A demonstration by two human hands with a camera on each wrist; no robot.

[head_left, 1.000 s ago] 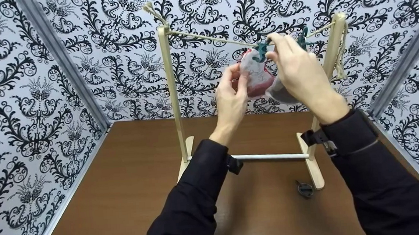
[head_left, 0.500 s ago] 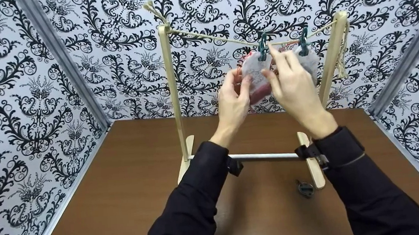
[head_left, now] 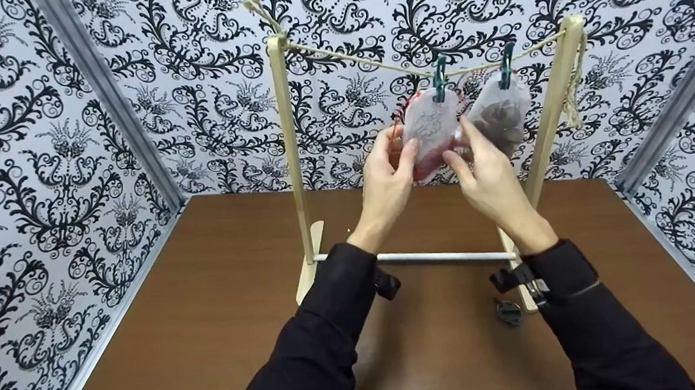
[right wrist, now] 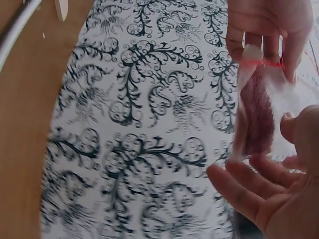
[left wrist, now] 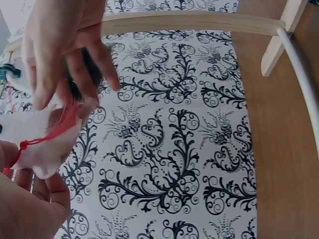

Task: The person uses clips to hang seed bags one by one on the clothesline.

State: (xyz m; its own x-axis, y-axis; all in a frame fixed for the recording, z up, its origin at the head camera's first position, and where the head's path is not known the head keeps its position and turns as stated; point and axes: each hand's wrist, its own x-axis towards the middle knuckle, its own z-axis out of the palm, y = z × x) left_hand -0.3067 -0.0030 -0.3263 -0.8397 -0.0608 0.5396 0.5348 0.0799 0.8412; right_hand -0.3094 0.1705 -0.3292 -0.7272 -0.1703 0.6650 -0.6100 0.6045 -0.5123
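A small white mesh drawstring pouch point(head_left: 431, 119) with dark red contents hangs from the rope by a green clothespin point(head_left: 440, 81). My left hand point(head_left: 386, 174) pinches its left side, thumb in front and fingers behind. The red drawstring point(left wrist: 37, 141) shows by the left thumb in the left wrist view. At the pouch's lower right side is my right hand point(head_left: 493, 178), fingers spread and lightly bent, fingertips at the mesh. In the right wrist view the dark red contents point(right wrist: 259, 114) show through. A second pouch point(head_left: 501, 114), darker inside, hangs to the right from another green clothespin point(head_left: 506, 67).
The rope point(head_left: 356, 60) runs between two wooden posts point(head_left: 290, 150) of a stand, joined low down by a white rod point(head_left: 437, 256). A small dark round object point(head_left: 508, 312) lies on the brown table point(head_left: 210, 327) near the stand's right foot. Patterned walls point(head_left: 213, 106) stand behind and beside.
My right hand has let go of the green clothespin, which now grips the pouch's top on the rope, and has moved down to the pouch's lower right side. The left hand keeps its hold.
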